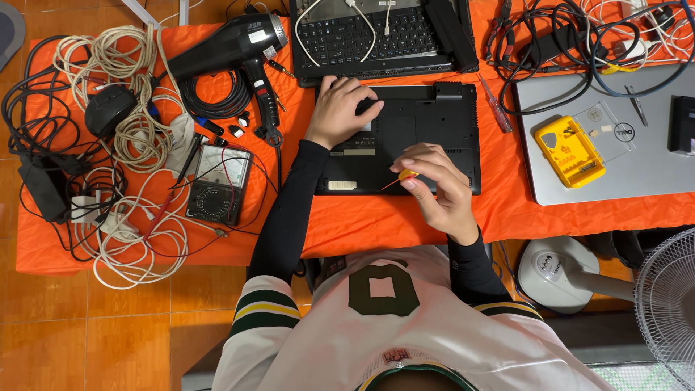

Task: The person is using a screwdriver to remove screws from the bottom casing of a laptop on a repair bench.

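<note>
A black laptop lies bottom-up on the orange cloth in front of me. My left hand rests flat on its upper left corner, fingers curled over the case. My right hand pinches a small screwdriver with a yellow handle at the laptop's near edge; its thin red shaft points left and down onto the case.
Another black laptop sits behind, a silver laptop with a yellow bit case at right. A black hair dryer, multimeter, mouse and tangled cables crowd the left. A white fan stands lower right.
</note>
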